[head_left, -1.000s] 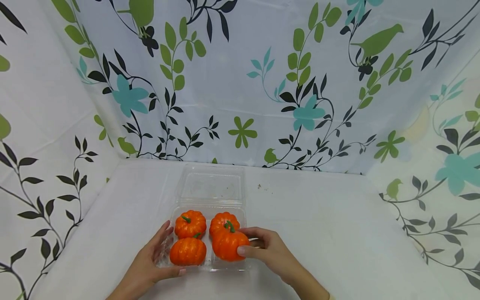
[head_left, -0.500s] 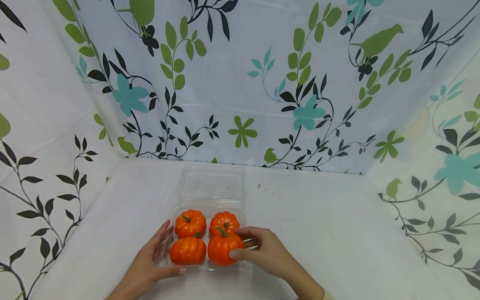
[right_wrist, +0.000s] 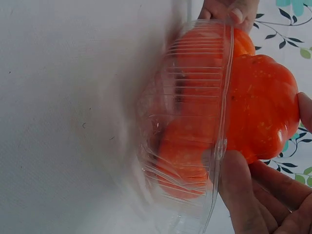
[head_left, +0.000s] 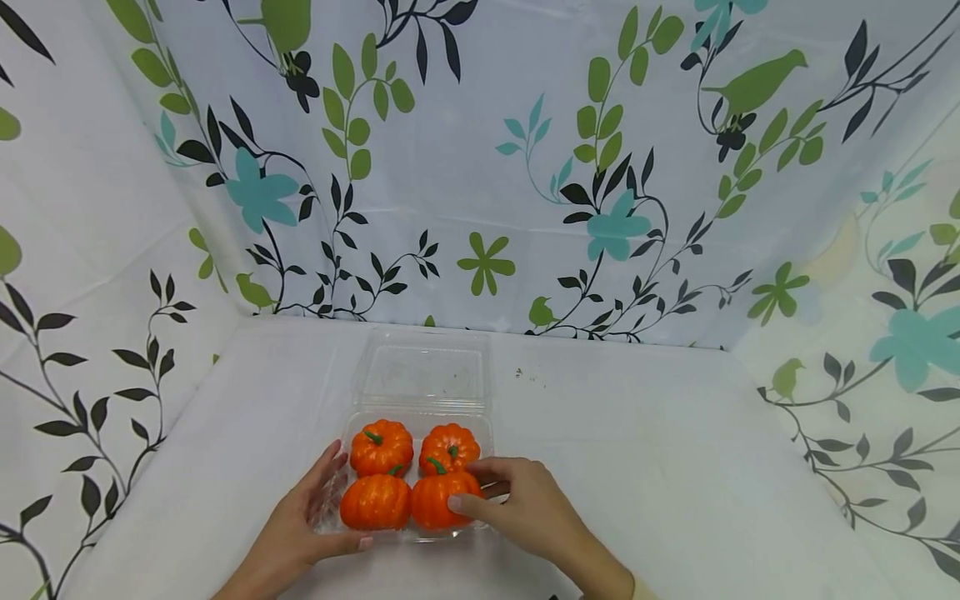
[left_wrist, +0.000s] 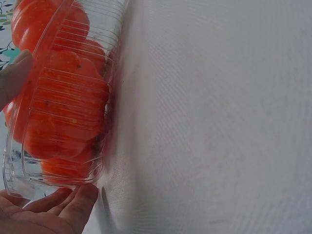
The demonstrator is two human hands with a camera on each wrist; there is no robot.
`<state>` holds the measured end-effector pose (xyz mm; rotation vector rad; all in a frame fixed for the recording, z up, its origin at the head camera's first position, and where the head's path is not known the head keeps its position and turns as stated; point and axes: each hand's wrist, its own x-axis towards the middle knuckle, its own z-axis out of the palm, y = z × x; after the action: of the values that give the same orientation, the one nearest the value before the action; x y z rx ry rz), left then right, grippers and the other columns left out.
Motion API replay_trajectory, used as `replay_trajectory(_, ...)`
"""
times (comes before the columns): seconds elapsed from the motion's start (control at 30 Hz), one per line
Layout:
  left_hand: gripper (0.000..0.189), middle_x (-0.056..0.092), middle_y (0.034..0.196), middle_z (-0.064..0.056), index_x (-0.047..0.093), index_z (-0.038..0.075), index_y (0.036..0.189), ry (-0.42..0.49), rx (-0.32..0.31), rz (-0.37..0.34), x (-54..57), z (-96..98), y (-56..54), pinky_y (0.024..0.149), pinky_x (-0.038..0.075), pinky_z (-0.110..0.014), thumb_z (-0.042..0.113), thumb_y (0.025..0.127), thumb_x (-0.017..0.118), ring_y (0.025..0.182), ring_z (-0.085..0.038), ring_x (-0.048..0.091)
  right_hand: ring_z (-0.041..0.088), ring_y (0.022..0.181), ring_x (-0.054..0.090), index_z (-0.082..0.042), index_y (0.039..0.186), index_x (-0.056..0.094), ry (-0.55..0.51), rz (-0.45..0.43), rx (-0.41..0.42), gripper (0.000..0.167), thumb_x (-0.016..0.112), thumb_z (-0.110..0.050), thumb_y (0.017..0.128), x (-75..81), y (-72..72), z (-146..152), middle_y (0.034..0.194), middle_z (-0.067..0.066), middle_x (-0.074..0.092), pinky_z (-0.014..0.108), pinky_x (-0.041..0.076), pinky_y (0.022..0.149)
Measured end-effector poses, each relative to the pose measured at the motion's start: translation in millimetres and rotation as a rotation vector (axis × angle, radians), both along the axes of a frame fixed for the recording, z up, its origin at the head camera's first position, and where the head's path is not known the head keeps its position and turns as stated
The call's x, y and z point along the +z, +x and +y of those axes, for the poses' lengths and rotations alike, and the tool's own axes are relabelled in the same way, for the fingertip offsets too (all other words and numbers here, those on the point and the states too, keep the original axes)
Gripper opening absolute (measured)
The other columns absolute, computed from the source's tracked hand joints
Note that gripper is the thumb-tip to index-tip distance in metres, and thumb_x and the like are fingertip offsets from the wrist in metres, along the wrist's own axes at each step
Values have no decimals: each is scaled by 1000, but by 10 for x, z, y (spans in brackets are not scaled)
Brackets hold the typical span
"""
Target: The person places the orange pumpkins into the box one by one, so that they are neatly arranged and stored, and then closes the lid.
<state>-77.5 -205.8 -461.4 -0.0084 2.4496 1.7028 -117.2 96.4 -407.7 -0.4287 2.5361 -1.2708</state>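
Note:
A clear plastic clamshell container point(head_left: 327, 512) lies open in the head view, several small orange pumpkins in its base. My left hand point(head_left: 296, 521) holds its near left corner, thumb on the near side and fingers along the left wall point(left_wrist: 73, 181). With my right hand point(head_left: 536, 508) I grip the front right pumpkin point(head_left: 431, 504) by its right side. In the right wrist view this pumpkin point(right_wrist: 263, 105) stands partly above the rim. Beside it sits the front left pumpkin point(head_left: 375, 502). Behind are the back left pumpkin point(head_left: 381, 450) and the back right pumpkin point(head_left: 448, 446).
The container's lid point(head_left: 423, 371) is folded back flat, away from me. Small brown crumbs point(head_left: 519, 372) lie on the white table cloth point(head_left: 637, 442) right of the lid. A leaf-patterned curtain point(head_left: 480, 167) hangs behind the table and at both sides.
My right hand has carried the front right pumpkin leftward and down, from over the container's right edge to beside the front left one. The left hand and container have stayed put.

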Motion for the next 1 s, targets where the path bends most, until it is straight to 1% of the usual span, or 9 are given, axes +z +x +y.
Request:
replay_trajectory(0.23, 120, 28, 164, -15, 14, 23, 164, -1, 6, -2, 9, 4, 3, 114, 28, -44, 26, 73, 93, 149, -38, 27, 5, 83, 70, -11, 117, 76, 46, 34, -4, 57, 77, -57, 83, 3, -1, -32, 106, -6, 74, 29, 59, 70)
replay_trajectory(0.33, 120, 28, 164, -16, 13, 22, 164, -1, 3, 1, 10, 4, 2, 113, 27, -45, 27, 74, 92, 149, -39, 27, 4, 81, 69, -11, 116, 77, 70, 46, 0, 57, 76, -58, 83, 9, 0, -46, 102, -8, 74, 28, 57, 68)
replay_trajectory(0.5, 121, 28, 164, -14, 14, 23, 164, -2, 8, -8, 13, 9, 3, 113, 26, -43, 28, 73, 93, 150, -38, 26, 4, 80, 68, -10, 116, 77, 106, 57, 2, 59, 75, -59, 83, 30, 12, -68, 92, -12, 73, 28, 56, 67)
replay_trajectory(0.63, 120, 29, 164, -13, 15, 24, 164, -2, 10, 8, 10, 9, 11, 111, 28, -26, 29, 72, 93, 149, -37, 26, 4, 80, 68, -9, 116, 77, 128, 62, 2, 60, 74, -60, 84, 47, 17, -86, 90, -13, 72, 28, 56, 66)
replay_trajectory(0.73, 120, 29, 163, -14, 16, 23, 164, 1, 9, 24, 8, 9, 18, 105, 26, -14, 28, 72, 93, 149, -37, 27, 3, 79, 69, -9, 116, 77, 137, 72, 9, 61, 73, -61, 85, 58, 13, -95, 92, -10, 74, 27, 57, 66)
replay_trajectory(0.77, 120, 30, 163, -14, 16, 23, 164, 2, 9, 26, 7, 9, 19, 104, 26, -13, 28, 72, 93, 149, -37, 27, 3, 79, 69, -8, 117, 77, 144, 75, 11, 61, 72, -61, 85, 63, 12, -99, 93, -10, 74, 27, 57, 66)
replay_trajectory(0.87, 121, 30, 163, -13, 16, 24, 164, -7, 10, 21, 8, 10, 18, 108, 27, -20, 29, 72, 93, 149, -37, 28, 4, 79, 68, -8, 116, 77, 183, 95, 20, 61, 71, -61, 86, 82, 15, -116, 94, -8, 75, 26, 57, 66)
replay_trajectory(0.93, 121, 30, 163, -14, 15, 24, 164, -15, 11, 9, 14, 13, 15, 112, 29, -30, 29, 72, 93, 149, -37, 28, 6, 80, 67, -8, 116, 77, 223, 114, 20, 61, 70, -62, 87, 96, 23, -130, 92, -8, 75, 26, 55, 66)
replay_trajectory(1.0, 121, 29, 163, -15, 14, 24, 164, -20, 8, -1, 22, 15, 8, 113, 29, -41, 29, 73, 93, 149, -39, 27, 8, 81, 64, -9, 116, 77, 273, 139, 16, 62, 68, -63, 87, 105, 32, -145, 90, -9, 74, 27, 53, 67)
